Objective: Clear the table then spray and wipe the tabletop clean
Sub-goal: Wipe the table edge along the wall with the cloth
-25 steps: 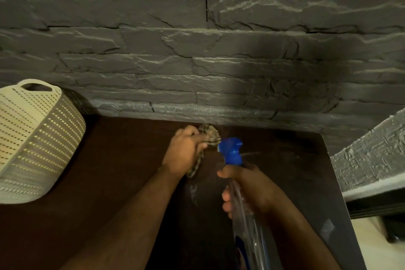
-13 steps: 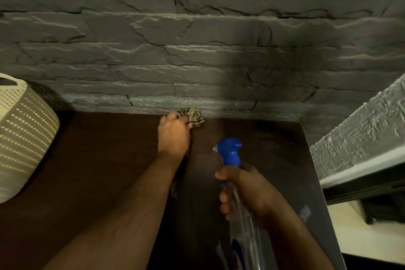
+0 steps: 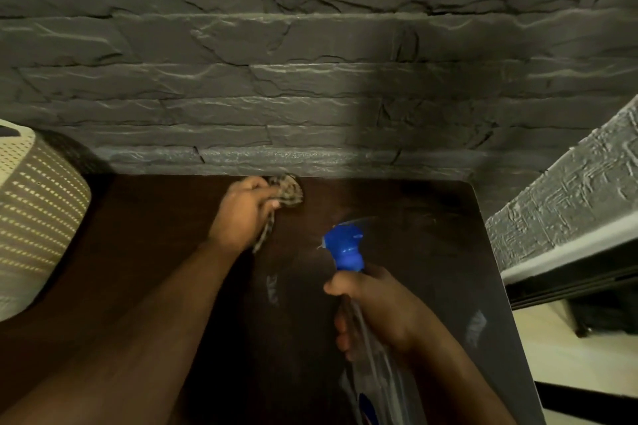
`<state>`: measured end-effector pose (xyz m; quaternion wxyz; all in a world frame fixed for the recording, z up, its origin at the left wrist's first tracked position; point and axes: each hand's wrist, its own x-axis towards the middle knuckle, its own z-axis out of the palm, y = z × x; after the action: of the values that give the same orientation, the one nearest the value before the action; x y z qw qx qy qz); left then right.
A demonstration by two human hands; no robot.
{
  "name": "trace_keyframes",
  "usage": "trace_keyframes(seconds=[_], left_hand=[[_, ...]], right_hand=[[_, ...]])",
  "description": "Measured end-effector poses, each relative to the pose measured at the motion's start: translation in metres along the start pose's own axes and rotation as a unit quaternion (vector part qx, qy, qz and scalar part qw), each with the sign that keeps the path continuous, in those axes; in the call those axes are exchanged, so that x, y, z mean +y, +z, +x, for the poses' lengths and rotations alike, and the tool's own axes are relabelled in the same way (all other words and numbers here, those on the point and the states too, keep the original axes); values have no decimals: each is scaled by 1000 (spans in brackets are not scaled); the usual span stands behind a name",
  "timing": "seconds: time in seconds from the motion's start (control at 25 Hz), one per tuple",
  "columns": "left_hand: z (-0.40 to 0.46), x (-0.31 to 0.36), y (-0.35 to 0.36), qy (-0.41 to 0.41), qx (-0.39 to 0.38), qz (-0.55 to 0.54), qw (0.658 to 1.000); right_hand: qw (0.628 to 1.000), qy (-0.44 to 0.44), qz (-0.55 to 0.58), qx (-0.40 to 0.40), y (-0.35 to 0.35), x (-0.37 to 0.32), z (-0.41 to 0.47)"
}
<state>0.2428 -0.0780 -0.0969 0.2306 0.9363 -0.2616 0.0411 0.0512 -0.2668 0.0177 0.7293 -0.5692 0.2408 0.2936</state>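
Note:
A dark brown tabletop [image 3: 145, 252] runs up to a grey stone wall. My left hand [image 3: 241, 214] grips a bunched patterned cloth [image 3: 288, 191] and holds it against the table at its far edge, by the wall. My right hand [image 3: 376, 307] grips the neck of a clear spray bottle with a blue trigger head [image 3: 345, 248], held above the table's right half, nozzle pointing away and left. The bottle's lower body runs out of the bottom of the frame. Faint wet streaks show on the surface near the bottle.
A cream perforated basket [image 3: 38, 217] stands at the table's left end. The stone wall [image 3: 310, 79] closes off the far side. Past the table's right edge [image 3: 500, 286] sit a grey textured ledge [image 3: 569, 203] and a light floor below.
My left hand moved the cloth away from me to the table's far edge by the wall and stays there. The bottle hand stayed roughly in place.

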Motion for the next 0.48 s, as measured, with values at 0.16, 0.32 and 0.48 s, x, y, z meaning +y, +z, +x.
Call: trace_keyframes(seconds=[0.16,0.32,0.48], left_hand=[[11,-18,-9,-50,-4,-3,999],[8,-12,-7,-57,-3,-26,998],[-10,5,-7,-47,-15,-37,998]], right_hand=[[999,27,-14,-18,23,13,-4],[999,35,-34,-13,44,30,-14],[999,39,-33,9,56,45,-21]])
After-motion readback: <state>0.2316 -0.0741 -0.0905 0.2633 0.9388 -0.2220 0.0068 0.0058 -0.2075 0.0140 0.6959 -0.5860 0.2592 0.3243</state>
